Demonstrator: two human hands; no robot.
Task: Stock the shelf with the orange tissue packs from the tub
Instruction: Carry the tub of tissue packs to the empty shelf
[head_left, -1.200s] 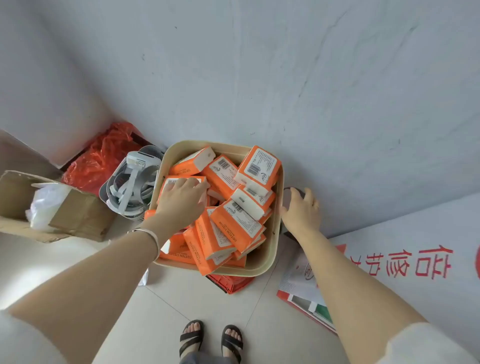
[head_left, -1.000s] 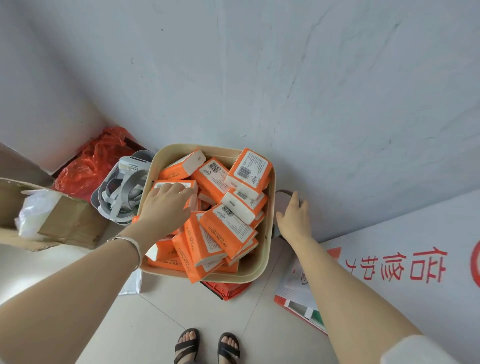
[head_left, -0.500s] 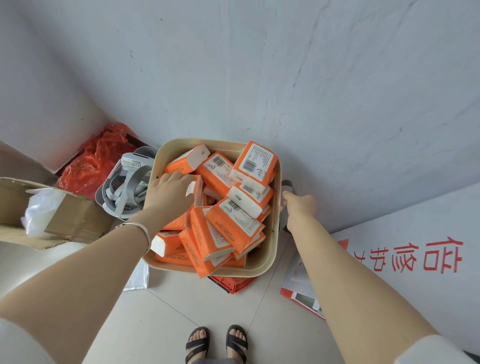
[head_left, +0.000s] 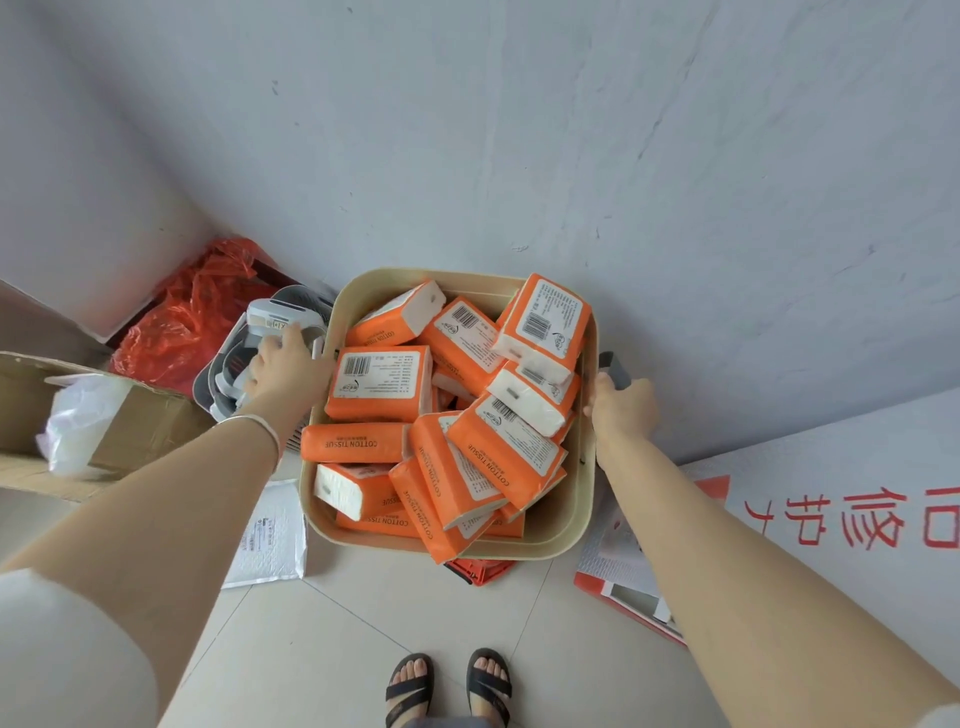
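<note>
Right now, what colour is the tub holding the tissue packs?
The tub is a plain cream-beige with no pattern, shown best in the head view.

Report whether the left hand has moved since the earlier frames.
Yes. The left hand has come off the tissue packs in the tub and shifted left, past the tub's left rim, over the grey stack beside it.

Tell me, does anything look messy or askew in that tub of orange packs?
Yes. The orange tissue packs lie heaped at all angles in the beige tub, and one pack at the near rim juts out over the edge.
</note>
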